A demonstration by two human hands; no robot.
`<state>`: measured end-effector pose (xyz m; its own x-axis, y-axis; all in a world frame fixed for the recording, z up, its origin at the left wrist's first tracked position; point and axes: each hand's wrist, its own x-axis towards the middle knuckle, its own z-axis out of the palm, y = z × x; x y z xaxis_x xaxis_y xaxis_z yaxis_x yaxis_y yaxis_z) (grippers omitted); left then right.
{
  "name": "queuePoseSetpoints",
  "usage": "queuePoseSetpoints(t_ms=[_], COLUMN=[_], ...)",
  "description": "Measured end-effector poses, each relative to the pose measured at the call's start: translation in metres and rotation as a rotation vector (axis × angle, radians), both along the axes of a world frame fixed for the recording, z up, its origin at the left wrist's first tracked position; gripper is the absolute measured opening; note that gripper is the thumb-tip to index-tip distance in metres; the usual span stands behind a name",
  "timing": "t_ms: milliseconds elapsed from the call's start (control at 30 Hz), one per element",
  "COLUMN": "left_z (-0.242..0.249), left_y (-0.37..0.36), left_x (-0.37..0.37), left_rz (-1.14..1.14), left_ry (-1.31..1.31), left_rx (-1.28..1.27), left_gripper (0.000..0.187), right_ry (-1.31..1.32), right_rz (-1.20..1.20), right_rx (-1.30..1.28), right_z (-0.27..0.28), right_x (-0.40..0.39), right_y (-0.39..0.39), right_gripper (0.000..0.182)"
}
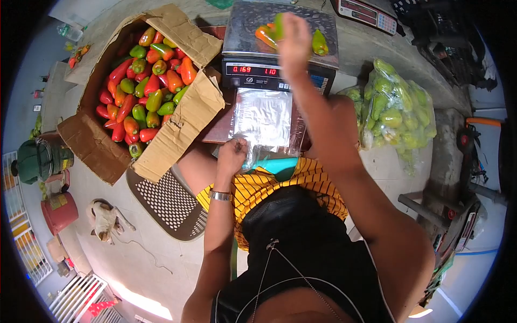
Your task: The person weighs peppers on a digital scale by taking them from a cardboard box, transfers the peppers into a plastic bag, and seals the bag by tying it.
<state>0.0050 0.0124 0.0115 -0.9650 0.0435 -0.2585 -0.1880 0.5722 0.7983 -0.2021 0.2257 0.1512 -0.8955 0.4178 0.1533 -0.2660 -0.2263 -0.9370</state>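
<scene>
My left hand (233,153) is closed on the lower edge of a clear plastic bag (264,116), which lies flat in front of a digital scale (253,81). My right hand (295,43), blurred by motion, is over the scale's metal plate (242,32). A blurred green pepper (278,27) shows at its fingers. An orange pepper (265,35) lies beside that hand, and another green pepper (320,43) rests to the right on the plate. The red display reads 0.169 and 1.10. On the left, a cardboard box (180,132) holds many red, orange and green peppers (142,97).
Filled clear bags of green vegetables (396,105) stand at the right. A second scale (366,16) is at the back right. A dog (107,218) lies on the floor at left, near a perforated brown plastic seat (167,202) and a red bucket (59,212).
</scene>
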Motion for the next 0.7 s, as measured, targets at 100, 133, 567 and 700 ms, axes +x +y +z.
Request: queuePoseSetpoints(t_ms=[100,133,567,700], left_z=[-0.004,-0.004,-0.005,0.007], left_y=[-0.001,-0.001,0.0,0.001], left_x=[0.001,-0.001,0.0,-0.002], left_rz=[-0.001,0.004,0.022,-0.015], left_ry=[0.024,0.016,0.009,0.005], left_rx=[0.003,0.017,0.034,-0.042], left_gripper=[0.017,0.017,0.014,0.018], right_ry=[-0.174,-0.172,-0.73,-0.668], right_rz=[0.016,-0.006,-0.114,-0.141], right_rx=[-0.092,-0.131,0.824,0.985], right_z=[0.007,0.013,-0.013,-0.017], right_x=[-0.011,-0.009,0.03,0.031], right_y=[0.09,0.109,0.179,0.175], right_gripper=[0.033,0.029,0.057,0.064])
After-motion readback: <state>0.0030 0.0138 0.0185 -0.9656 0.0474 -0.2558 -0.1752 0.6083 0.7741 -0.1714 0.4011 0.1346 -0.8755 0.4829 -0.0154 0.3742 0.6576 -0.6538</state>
